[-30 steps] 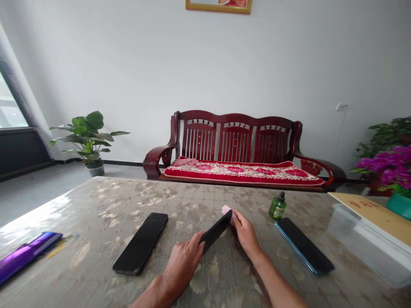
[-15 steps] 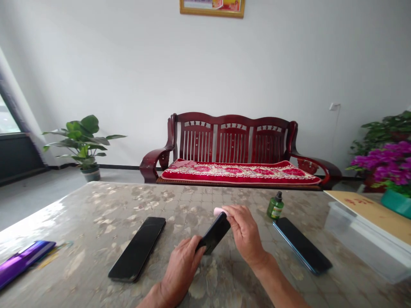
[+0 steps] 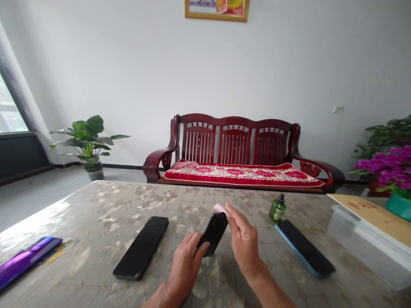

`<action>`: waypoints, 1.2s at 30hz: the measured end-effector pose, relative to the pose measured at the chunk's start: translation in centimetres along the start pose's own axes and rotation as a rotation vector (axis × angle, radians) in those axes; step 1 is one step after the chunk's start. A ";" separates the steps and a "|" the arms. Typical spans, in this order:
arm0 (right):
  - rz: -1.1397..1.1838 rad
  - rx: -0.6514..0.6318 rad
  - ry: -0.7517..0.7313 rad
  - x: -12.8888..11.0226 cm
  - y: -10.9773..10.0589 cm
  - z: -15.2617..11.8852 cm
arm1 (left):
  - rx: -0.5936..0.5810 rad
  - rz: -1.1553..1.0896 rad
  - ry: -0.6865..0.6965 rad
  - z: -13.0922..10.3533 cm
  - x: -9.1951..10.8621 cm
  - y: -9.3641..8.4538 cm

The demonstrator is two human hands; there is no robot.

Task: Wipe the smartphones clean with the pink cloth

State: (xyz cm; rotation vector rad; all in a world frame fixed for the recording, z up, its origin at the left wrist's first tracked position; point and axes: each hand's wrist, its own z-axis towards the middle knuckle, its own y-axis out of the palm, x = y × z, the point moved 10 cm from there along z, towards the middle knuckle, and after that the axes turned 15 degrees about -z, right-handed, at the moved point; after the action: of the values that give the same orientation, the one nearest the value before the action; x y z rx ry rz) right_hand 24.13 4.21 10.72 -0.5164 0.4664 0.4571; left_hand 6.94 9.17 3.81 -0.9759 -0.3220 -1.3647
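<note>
Between left fingers (image 3: 194,241), 1 black phone (image 3: 214,232).

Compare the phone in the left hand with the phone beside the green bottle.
The held phone is tilted up in the left hand; the bottle-side phone lies flat on the table. The held phone's visible edge looks black; the bottle-side phone's is blue. Both show a dark face.

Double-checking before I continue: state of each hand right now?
Left hand: closed, holding a black phone.
Right hand: pinching a pink piece by the phone's upper end.
</note>
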 end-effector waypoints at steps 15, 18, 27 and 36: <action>-0.033 -0.344 0.155 3.4 6.1 -6.1 | 0.078 -0.233 -0.269 -0.1 -3.3 -0.4; -0.104 -0.384 0.142 3.4 6.4 -6.3 | 0.080 -0.243 -0.305 -0.1 -3.8 -0.4; -0.264 -0.537 0.108 3.0 7.0 -6.2 | 0.075 -0.236 -0.373 -0.3 -4.8 -0.5; -0.150 -0.425 0.301 6.1 5.3 -4.9 | 0.022 -0.452 -0.465 -0.6 -6.8 1.0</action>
State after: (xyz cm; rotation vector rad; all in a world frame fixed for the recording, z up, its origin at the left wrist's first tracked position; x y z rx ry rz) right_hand 24.79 7.42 1.83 -1.0327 0.6179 0.3343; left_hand 6.03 13.18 -1.77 -1.2478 -0.9523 -1.5181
